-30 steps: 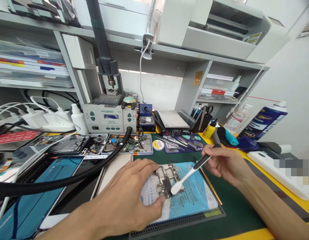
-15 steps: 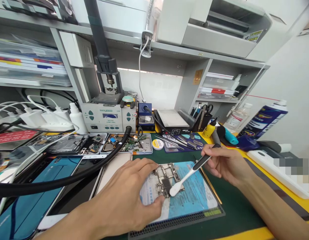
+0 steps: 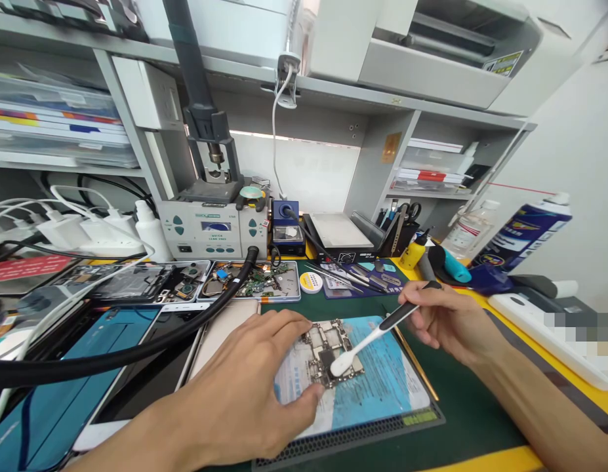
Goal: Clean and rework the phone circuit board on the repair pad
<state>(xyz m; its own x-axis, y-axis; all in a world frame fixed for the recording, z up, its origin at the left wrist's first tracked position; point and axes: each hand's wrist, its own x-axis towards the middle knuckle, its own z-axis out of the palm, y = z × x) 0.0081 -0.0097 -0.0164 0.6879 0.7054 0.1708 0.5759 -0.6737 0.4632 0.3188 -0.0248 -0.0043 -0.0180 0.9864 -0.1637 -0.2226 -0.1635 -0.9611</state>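
Note:
A bare phone circuit board (image 3: 317, 339) lies on a worn blue-and-white pad (image 3: 382, 393). My left hand (image 3: 249, 380) holds the board at its left side, index fingertip by the upper edge and thumb at the lower corner. In my right hand (image 3: 444, 318) is a white toothbrush (image 3: 371, 337) with a black grip, pinched near the handle's end. Its head rests on the dark chip area in the board's lower middle, and the bristles are hidden underneath. A thin gold-coloured stick (image 3: 422, 370) lies along the pad's right edge.
A thick black hose (image 3: 185, 337) crosses on the left above phone panels. Behind stand a hot-air station (image 3: 215, 229), a tray of small parts (image 3: 288, 292), tweezers on a purple mat (image 3: 365, 288) and a yellow bottle (image 3: 412, 254). A spray can (image 3: 525, 229) leans at right.
The toothbrush head has shifted slightly left and up across the board, uncovering more of its lower right corner. My left hand stays in place on the board.

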